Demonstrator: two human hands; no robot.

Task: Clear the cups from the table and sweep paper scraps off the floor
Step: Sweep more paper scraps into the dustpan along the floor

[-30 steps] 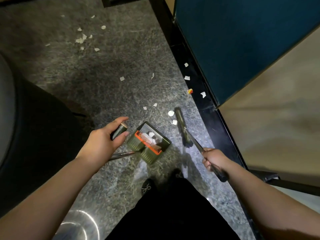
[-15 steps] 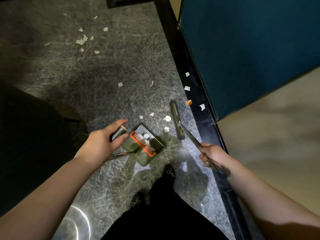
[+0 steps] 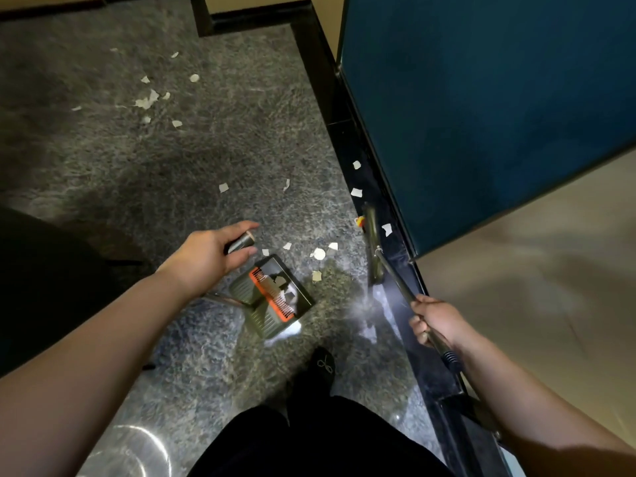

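Observation:
My left hand (image 3: 210,256) grips the top of the long dustpan handle (image 3: 240,242). The green dustpan (image 3: 272,297) with an orange comb strip rests on the floor below it and holds a few white scraps. My right hand (image 3: 435,321) grips the metal broom pole (image 3: 395,278). The broom head (image 3: 372,249) lies along the black strip by the blue panel, with an orange-yellow scrap (image 3: 360,221) beside it. White paper scraps (image 3: 319,253) lie just beyond the dustpan's mouth; more scraps (image 3: 356,192) sit on the black strip, and another cluster (image 3: 148,99) lies far off.
A blue panel (image 3: 481,115) and a beige surface (image 3: 533,304) close off the right side. A black border strip (image 3: 347,139) runs along the grey stone floor (image 3: 241,132). A dark chair shape (image 3: 41,287) fills the left. My shoe (image 3: 322,366) stands behind the dustpan.
The broom head has swung right and away, from the stone floor beside the dustpan onto the black strip. The view shifted forward. Both hands keep their grips.

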